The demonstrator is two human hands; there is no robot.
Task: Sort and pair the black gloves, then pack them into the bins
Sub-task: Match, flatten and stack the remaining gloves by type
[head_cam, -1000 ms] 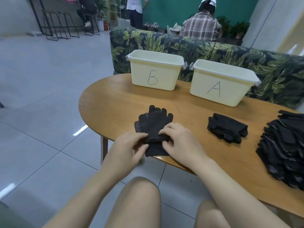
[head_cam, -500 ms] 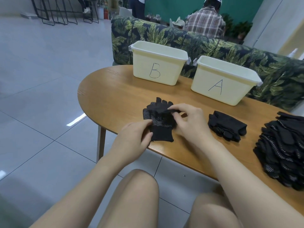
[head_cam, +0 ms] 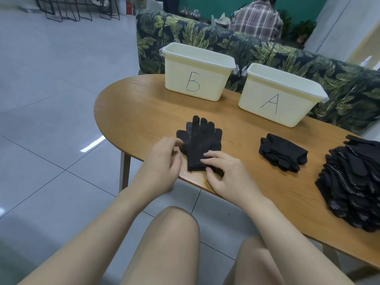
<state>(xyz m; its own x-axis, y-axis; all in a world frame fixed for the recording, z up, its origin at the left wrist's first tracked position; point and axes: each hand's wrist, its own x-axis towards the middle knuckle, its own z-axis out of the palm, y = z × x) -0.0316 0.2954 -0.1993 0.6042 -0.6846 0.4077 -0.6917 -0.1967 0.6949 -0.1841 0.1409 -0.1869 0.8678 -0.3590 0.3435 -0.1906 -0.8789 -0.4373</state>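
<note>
**Glove pair flat between both hands**

Gloves [head_cam: 200, 144] (two, stacked, fingers pointing away from the person) lie flat on the counter [head_cam: 144, 103] between the two hands. The left hand [head_cam: 162, 161] sits at the stack's left edge, thumb and fingertips pinching the dotted thumb portion. The right hand [head_cam: 224, 173] rests on the cuff end, its fingertips curled and pinching the cuff fabric. Right of the right hand lies a folded pair [head_cam: 281, 153], apart from it. Further right, a glove pile [head_cam: 353, 182] reaches the frame edge. Beyond the hands stand bin B [head_cam: 197, 73], ahead of the left hand, and bin A [head_cam: 281, 95], ahead and right of the right hand. Their contents cannot be seen.
</note>
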